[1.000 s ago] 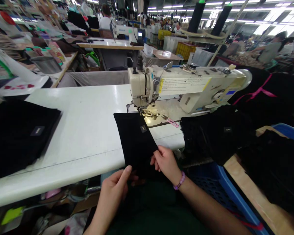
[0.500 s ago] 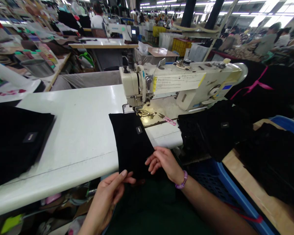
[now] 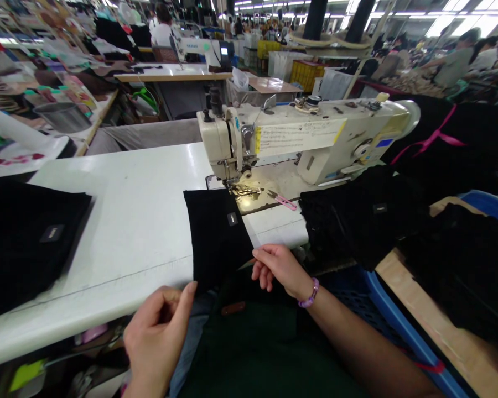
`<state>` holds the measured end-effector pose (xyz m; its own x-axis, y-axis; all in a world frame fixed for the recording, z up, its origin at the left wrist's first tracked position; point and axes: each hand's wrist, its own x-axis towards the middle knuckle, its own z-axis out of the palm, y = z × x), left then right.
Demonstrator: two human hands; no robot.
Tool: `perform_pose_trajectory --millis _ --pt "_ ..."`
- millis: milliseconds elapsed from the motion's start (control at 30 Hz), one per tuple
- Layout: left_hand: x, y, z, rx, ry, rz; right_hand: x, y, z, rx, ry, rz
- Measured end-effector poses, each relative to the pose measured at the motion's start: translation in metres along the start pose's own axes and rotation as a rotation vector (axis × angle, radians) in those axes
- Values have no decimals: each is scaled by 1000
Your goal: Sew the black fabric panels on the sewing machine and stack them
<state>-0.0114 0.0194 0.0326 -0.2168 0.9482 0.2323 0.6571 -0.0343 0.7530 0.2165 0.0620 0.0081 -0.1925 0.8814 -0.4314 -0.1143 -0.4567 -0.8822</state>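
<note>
A black fabric piece with a small dark label lies over the front edge of the white table, its far end beside the sewing machine's needle area. My left hand pinches its near left corner between thumb and curled fingers. At the near right edge, my right hand grips the fabric with bent fingers; a bracelet circles that wrist. The sewing machine stands just behind, its lamp lighting the metal plate. Pink-handled thread snips rest to the right of the needle.
A stack of black labelled pieces lies on the table's left. More black pieces lie at the right, near a blue plastic basket. A black bundle with a pink tie sits behind them. Other people are in the background.
My left hand has moved left and slightly down, now at the fabric's corner. The fabric's near end has shifted left and lifted a little. My right hand stays nearly in place.
</note>
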Motion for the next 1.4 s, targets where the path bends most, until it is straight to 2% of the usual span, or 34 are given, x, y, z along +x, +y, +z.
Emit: perform_pose_trajectory --millis 67,133,200,333,400,467,500,567,633,700,767,867,967,1067,1200,1400 --pt "6 12 4 162 21 378 0 -2 0 -3 -27 13" --pt "15 25 17 293 -76 671 0 -3 0 -11 -42 23" --pt "23 35 34 408 -145 815 0 -4 0 -24 -46 27" --pt "33 36 59 411 -212 931 -1 -3 -4 -77 -23 4" --pt "34 30 62 365 -243 955 -4 0 -7 -109 1 -11" --pt "33 25 60 343 -263 952 -7 2 -10 -208 95 -114" --pt "33 23 58 343 -273 948 -8 2 -12 -319 161 -233" --pt "34 24 53 350 -287 945 -10 0 -13 -636 254 -571" --pt "37 30 49 367 -320 925 -9 -4 -12 -944 268 -898" --pt "45 39 44 372 -390 872 -6 -9 -11 -1106 257 -1091" --pt "57 46 41 347 -470 797 -4 -11 -11 -1172 270 -1202" --pt "77 48 44 369 -459 784 -1 -10 -10 -1184 213 -1264" --pt "88 40 55 496 -393 869 -1 -5 -11 -1188 155 -1230" --pt "91 31 65 549 -389 884 0 -4 -12 -1198 138 -1206" --pt "98 27 68 536 -391 876 8 -11 -10 -1160 150 -1190" --pt "122 25 73 531 -408 842 30 -25 -9 -1137 197 -1167"
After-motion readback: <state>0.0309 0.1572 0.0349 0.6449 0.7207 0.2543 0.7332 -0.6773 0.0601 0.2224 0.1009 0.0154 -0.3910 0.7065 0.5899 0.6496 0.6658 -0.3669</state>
